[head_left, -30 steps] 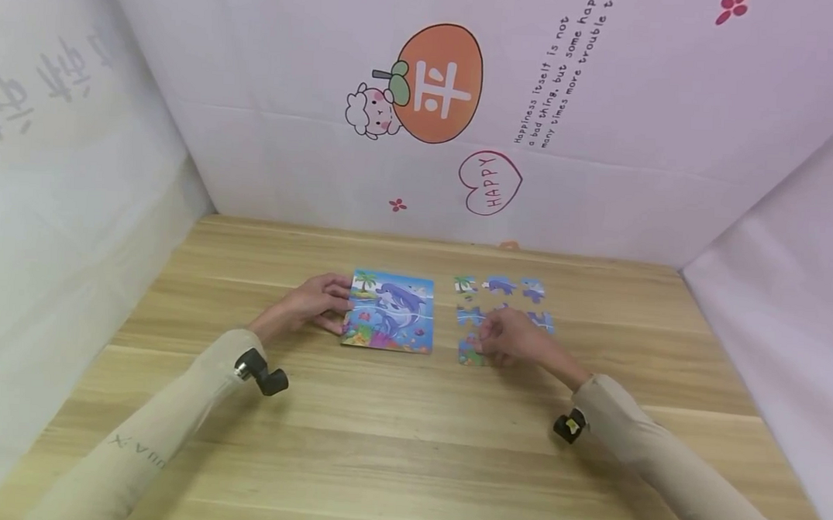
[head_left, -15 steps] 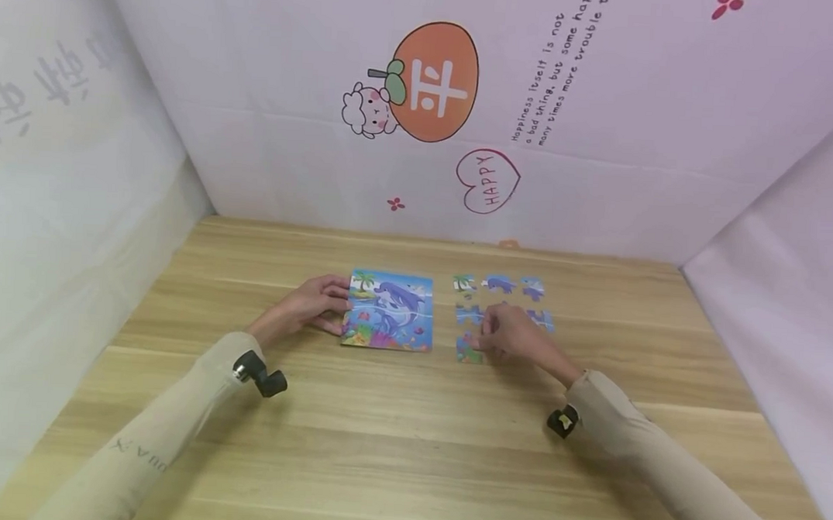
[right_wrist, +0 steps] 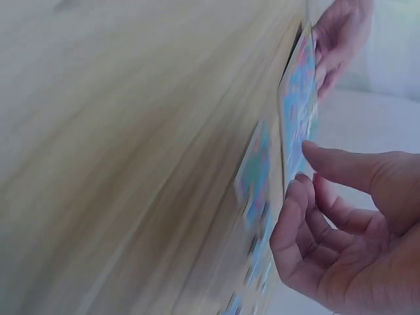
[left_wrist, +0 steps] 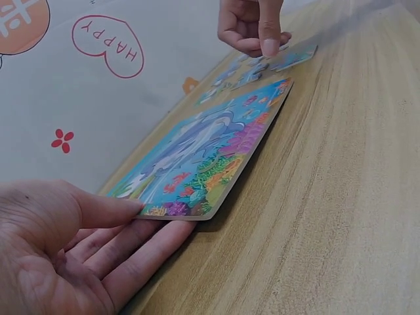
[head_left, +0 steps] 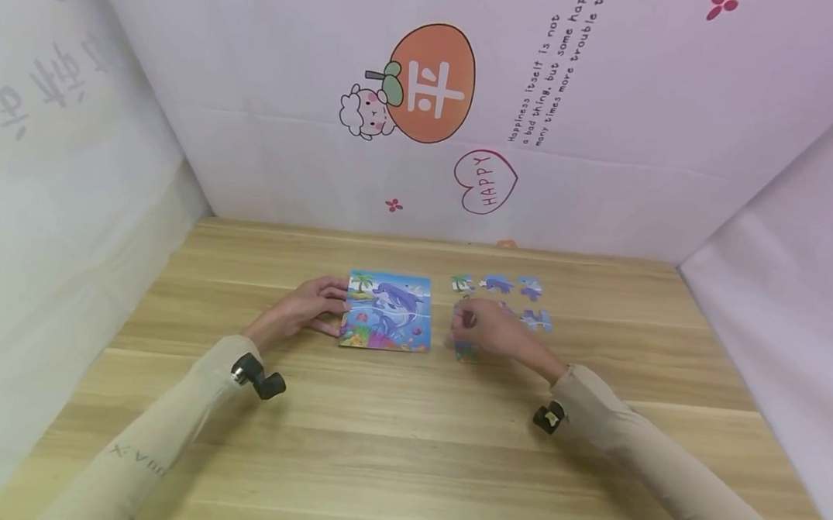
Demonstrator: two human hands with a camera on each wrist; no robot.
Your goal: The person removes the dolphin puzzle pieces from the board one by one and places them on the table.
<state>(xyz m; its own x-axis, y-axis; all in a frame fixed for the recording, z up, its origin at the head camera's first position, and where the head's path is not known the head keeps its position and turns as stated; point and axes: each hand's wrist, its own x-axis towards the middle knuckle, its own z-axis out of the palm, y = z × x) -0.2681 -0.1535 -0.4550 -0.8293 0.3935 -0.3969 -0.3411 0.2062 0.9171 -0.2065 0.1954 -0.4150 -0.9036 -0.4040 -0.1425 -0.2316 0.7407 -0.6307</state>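
My left hand [head_left: 310,308] pinches the left edge of a square dolphin picture board [head_left: 389,313], thumb on top and fingers underneath. In the left wrist view that edge of the board [left_wrist: 197,157] is raised a little off the table. To its right lie loose jigsaw puzzle pieces [head_left: 497,284] in rows, among them one with a palm tree [head_left: 461,283]. My right hand [head_left: 493,329] hovers over the left column and hides some pieces. In the right wrist view its thumb and loosely bent fingers stand apart, with nothing visible between them; a corner piece [right_wrist: 254,167] lies below.
A wooden table [head_left: 394,445] carries the board and pieces. Behind it rises a white printed backdrop [head_left: 275,130], with white sheets at both sides. Black camera mounts [head_left: 258,376] sit on both wrists.
My right hand has moved left, from the middle of the bottom row to the left column of pieces. The left hand keeps its hold on the board.
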